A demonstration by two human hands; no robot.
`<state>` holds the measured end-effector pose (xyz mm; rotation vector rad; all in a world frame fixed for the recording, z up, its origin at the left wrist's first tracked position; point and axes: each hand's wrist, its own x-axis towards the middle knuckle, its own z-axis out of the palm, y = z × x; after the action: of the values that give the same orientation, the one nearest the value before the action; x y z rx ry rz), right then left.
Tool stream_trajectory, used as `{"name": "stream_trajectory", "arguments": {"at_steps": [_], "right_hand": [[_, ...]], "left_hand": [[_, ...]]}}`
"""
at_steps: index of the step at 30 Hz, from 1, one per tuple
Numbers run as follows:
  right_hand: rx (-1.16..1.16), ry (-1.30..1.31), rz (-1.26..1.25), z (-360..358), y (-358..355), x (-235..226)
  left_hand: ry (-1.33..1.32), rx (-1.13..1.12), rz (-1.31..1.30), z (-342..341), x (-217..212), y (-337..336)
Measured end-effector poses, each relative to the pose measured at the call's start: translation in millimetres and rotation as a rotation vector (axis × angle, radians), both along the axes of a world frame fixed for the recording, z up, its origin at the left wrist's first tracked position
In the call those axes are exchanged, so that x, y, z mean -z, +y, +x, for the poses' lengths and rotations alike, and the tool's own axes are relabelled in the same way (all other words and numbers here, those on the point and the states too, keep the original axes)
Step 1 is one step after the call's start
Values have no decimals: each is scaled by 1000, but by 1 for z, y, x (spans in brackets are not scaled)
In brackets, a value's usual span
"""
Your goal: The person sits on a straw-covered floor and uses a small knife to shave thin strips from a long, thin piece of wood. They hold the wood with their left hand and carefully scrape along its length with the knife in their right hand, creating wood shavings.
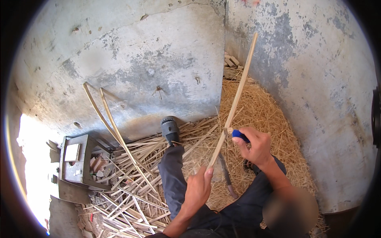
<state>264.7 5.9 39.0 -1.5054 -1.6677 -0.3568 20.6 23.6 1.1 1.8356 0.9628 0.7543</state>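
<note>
The left hand gripped a bamboo strip at its lower end, fingers curled. Just above them, the right hand clenched a blue-handled tool against the strip.

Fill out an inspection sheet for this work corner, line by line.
Surface: floor covered in straw-like shavings.
Job's things: long pale strip; blue-handled tool set against it.
Clutter: pile of split strips; two bent strips leaning on the wall; grey box-like stand.
Hands: left hand grips the strip's lower end; right hand grips the tool.
Cables: nothing seen.
Surroundings: stained concrete walls meeting in a corner.
</note>
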Motion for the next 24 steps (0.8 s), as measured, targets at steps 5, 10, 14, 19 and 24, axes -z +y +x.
{"name": "stream_trajectory", "arguments": {"at_steps": [5,10,14,19,24], "right_hand": [[32,13,73,19,9,-6],[219,128,26,72,25,-30],[410,126,-25,139,45,-24],[629,235,0,215,53,-21],[589,232,-403,238,34,-15]], "left_hand": [[31,23,-20,-15,8,-9],[99,86,-88,-38,21,-27],[201,96,-104,-62,30,-41],[265,175,-179,-96,35,-53],[193,190,-412,-112,56,-47]]}}
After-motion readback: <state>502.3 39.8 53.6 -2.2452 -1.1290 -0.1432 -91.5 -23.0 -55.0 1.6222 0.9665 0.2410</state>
